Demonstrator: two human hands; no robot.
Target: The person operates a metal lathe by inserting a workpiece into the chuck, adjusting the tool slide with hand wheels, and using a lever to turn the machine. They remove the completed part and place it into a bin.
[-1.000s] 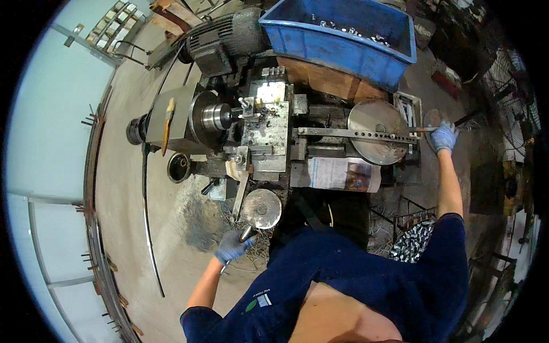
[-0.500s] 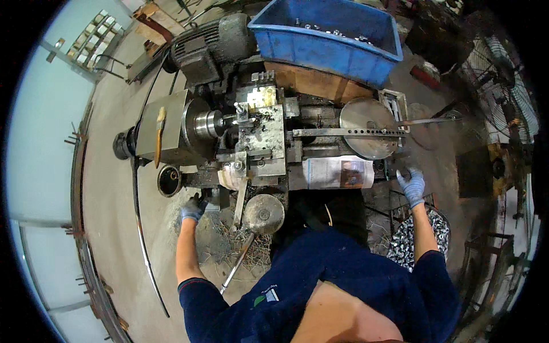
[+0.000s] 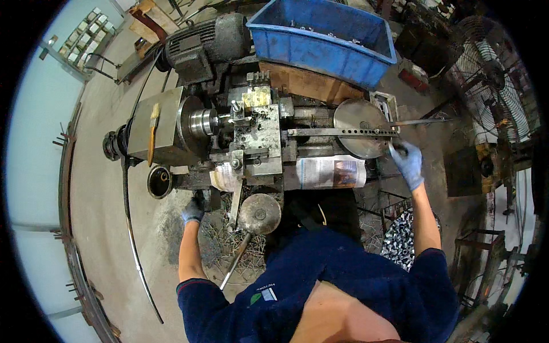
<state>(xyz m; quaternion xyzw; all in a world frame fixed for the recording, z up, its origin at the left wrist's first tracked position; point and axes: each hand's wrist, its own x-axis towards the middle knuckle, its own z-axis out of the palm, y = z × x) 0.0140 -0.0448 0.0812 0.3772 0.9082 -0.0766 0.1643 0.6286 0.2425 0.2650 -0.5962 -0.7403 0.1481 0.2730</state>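
Observation:
A small metal lathe stands in front of me, with a chuck (image 3: 201, 122) at the left and a flat tool slide (image 3: 257, 132) in the middle. My left hand (image 3: 193, 211), in a blue-grey glove with dark fingertips, is low at the machine's front left, beside a metal block (image 3: 212, 199); its fingers are too dark to read. My gloved right hand (image 3: 408, 166) is just below the right end of a perforated flat bar (image 3: 343, 132). Its thumb and fingers stand apart, and no held thing shows. Behind the bar lies a round metal disc (image 3: 357, 117).
A blue bin (image 3: 320, 54) with a few metal pieces stands behind the lathe. A brush (image 3: 152, 134) lies on the headstock. A basket of metal parts (image 3: 398, 240) sits near my right forearm. Newspaper (image 3: 331, 172) covers the front ledge; a fan (image 3: 486, 86) is far right.
My right hand has moved up and slightly left, toward the end of the perforated bar. My left hand stays near the block, its fingers less spread. The whole view has shifted slightly.

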